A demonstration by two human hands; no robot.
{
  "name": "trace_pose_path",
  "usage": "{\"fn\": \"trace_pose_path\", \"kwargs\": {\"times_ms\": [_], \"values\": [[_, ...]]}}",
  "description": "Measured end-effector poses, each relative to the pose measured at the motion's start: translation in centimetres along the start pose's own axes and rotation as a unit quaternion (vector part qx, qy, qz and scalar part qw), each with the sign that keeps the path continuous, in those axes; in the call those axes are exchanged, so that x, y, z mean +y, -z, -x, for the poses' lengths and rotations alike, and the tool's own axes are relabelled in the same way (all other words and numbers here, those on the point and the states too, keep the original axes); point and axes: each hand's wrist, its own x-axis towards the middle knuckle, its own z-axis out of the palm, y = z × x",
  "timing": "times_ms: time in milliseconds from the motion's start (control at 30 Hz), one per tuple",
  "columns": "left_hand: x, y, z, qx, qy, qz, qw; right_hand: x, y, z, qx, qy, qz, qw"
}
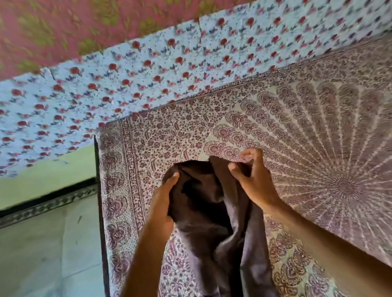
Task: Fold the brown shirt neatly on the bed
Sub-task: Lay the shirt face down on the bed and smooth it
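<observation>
Gripping one brown shirt (pixel 216 221): left hand (pixel 165 203), right hand (pixel 253 180), above one bed (pixel 330 153).

The brown shirt (pixel 216 221) is bunched and hanging in long loose folds, its upper end gripped on both sides and raised over the bed (pixel 318 155), close to the bed's left edge. Dark, soft fabric, deeply creased down the middle, trailing toward the near edge, nowhere flat.

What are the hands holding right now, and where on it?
Both hold the brown shirt by its bunched upper end: left hand on the left side, right hand on the right. The rest hangs toward the bed.
</observation>
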Motion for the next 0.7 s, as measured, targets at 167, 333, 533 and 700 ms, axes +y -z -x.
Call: {"fn": "trace_pose_path", "kwargs": {"times_ms": [167,333,533,700], "values": [[4.2,-5.0,11.9,-0.047,-0.087,-0.043,0.994,-5.7,8.9,4.5,0.018,-0.003,0.06,0.998],[6.7,-10.3,22.8,-0.071,-0.203,-0.09,0.972,-8.9,18.0,8.9,0.025,-0.016,0.127,0.991],[6.5,-16.5,33.2,-0.051,-0.342,-0.171,0.923,-11.4,29.1,13.6,0.079,0.012,0.123,0.989],[2.9,-21.8,41.1,-0.004,-0.43,-0.224,0.875,-12.2,37.8,19.3,0.139,0.087,0.084,0.983]]}}
